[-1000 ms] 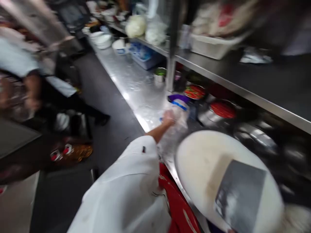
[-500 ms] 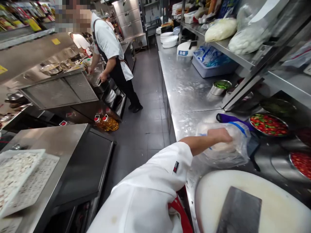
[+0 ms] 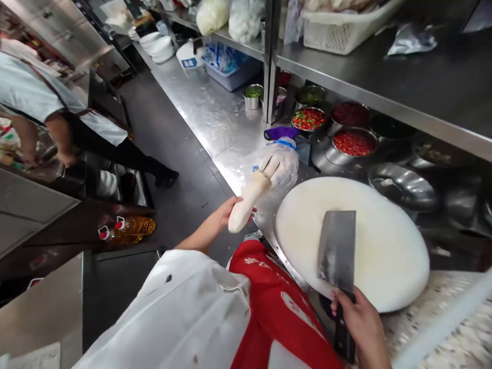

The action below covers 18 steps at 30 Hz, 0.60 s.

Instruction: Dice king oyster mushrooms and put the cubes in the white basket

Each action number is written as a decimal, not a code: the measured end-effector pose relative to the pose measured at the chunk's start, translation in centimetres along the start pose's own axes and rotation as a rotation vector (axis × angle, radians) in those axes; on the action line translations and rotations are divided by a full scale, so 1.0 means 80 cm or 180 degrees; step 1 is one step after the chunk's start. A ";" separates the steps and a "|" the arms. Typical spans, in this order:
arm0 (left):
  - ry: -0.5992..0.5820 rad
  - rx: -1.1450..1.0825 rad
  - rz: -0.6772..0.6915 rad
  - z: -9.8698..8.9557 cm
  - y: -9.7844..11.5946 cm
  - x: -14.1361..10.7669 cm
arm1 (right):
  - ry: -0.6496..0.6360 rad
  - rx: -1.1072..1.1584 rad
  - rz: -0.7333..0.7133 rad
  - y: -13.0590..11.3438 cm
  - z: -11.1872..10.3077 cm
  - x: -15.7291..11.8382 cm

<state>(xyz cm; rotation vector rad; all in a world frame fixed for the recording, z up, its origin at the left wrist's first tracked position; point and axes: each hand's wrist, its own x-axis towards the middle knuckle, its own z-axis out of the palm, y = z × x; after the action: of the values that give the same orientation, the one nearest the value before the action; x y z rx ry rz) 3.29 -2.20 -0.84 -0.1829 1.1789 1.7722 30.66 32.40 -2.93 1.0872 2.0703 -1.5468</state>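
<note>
A pale, thick-stemmed king oyster mushroom (image 3: 246, 207) is gripped in my left hand (image 3: 226, 211), held in front of the counter edge. Its far end overlaps a clear plastic bag (image 3: 287, 171) that has more of these mushrooms at its mouth. My right hand (image 3: 363, 325) is closed round the black handle of a cleaver (image 3: 339, 248). The broad blade lies over a thick, round white chopping board (image 3: 388, 230); I cannot tell whether it is resting flat.
Metal bowls of chopped red chillies (image 3: 353, 142) and mixed peppers (image 3: 308, 119) stand behind the board. A shelf (image 3: 365, 84) overhangs them. Mushroom slices (image 3: 457, 323) lie at lower right. Oil bottles (image 3: 128, 229) stand on the floor, near a co-worker (image 3: 34, 97) at left.
My left hand has come back from the bag and now has a mushroom in it. My right hand has appeared on the cleaver. The view has swung to the right.
</note>
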 end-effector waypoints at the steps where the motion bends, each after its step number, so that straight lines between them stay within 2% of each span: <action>1: -0.0091 -0.0045 0.0039 -0.002 -0.024 -0.018 | 0.0052 0.0012 -0.0019 0.000 0.002 -0.001; 3: -0.0158 0.0019 0.0225 0.006 -0.059 -0.038 | 0.0076 0.0011 -0.0060 -0.003 0.006 -0.004; 5: -0.0061 0.0200 0.0542 0.023 -0.070 -0.032 | 0.0102 -0.0037 -0.0123 -0.011 0.011 -0.007; 7: -0.0046 0.0398 0.0785 0.049 -0.059 -0.002 | 0.0190 -0.0058 -0.0225 -0.020 0.013 -0.009; 9: -0.0228 0.0813 0.1115 0.084 -0.035 0.044 | 0.0347 -0.0003 -0.0345 -0.027 0.011 -0.012; 11: -0.0535 0.1663 0.1662 0.127 -0.006 0.095 | 0.0515 0.0083 -0.0432 -0.031 0.006 -0.015; 14: -0.1061 0.3398 0.2749 0.188 0.027 0.162 | 0.0741 0.0272 -0.0486 -0.030 -0.003 -0.023; 16: -0.1675 0.4339 0.3228 0.213 0.036 0.198 | 0.0862 0.0416 -0.0506 -0.027 -0.006 -0.029; 18: -0.2368 0.4984 0.3445 0.219 0.032 0.226 | 0.0971 0.0525 -0.0499 -0.023 -0.005 -0.036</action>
<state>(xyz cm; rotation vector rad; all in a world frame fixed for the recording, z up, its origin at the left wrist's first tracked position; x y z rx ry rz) -1.91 22.54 -0.46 2.1011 1.7855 0.8879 31.22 31.51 0.33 1.3195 2.3070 -1.7454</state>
